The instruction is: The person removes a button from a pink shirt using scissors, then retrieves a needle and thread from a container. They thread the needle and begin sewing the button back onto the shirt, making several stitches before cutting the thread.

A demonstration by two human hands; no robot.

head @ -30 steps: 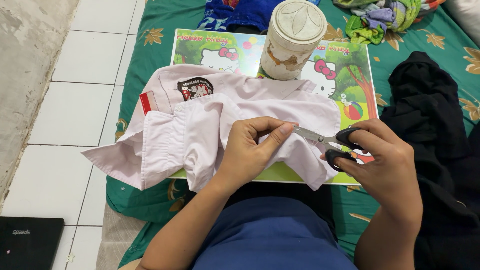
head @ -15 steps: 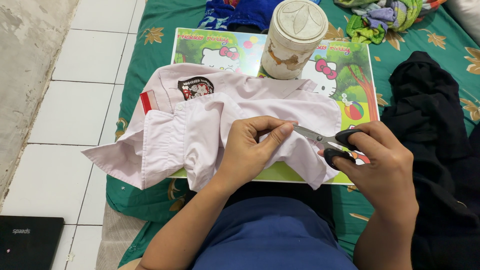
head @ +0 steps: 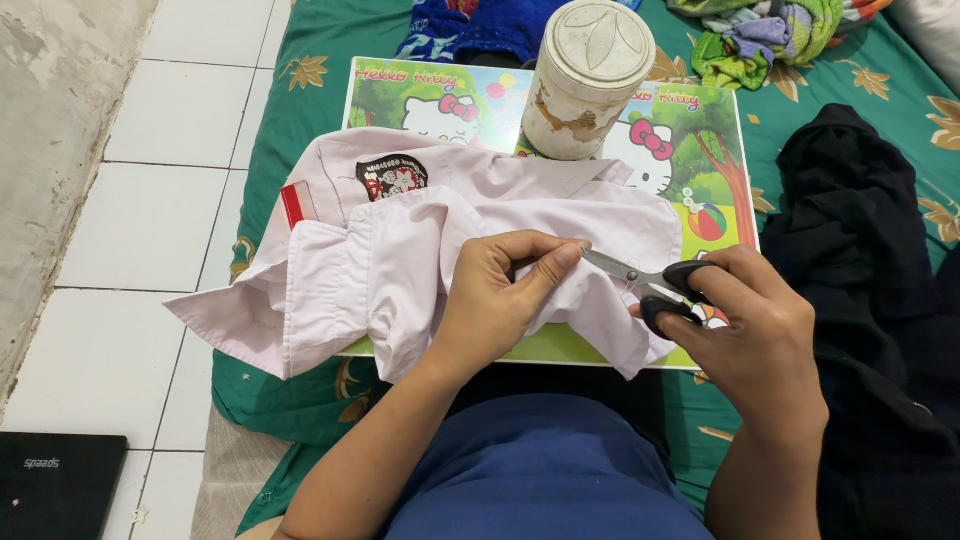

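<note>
A pale pink shirt (head: 400,250) with a dark badge and a red tab on its sleeve lies crumpled over a green cartoon lap board (head: 720,160). My left hand (head: 500,300) pinches a fold of the shirt between thumb and fingers. My right hand (head: 745,335) holds small scissors (head: 640,278) with black handles. The blade tips meet the cloth right at my left fingertips.
A worn white plastic jar (head: 585,75) with a lid stands at the board's far edge. Dark clothing (head: 860,250) is piled on the right, and colourful cloth (head: 760,40) at the top. A green floral mattress lies under everything, with white floor tiles (head: 170,210) on the left and a black device (head: 55,485) at bottom left.
My right hand and the scissors have shifted slightly; the left hand keeps its pinch on the shirt. Nothing else has moved.
</note>
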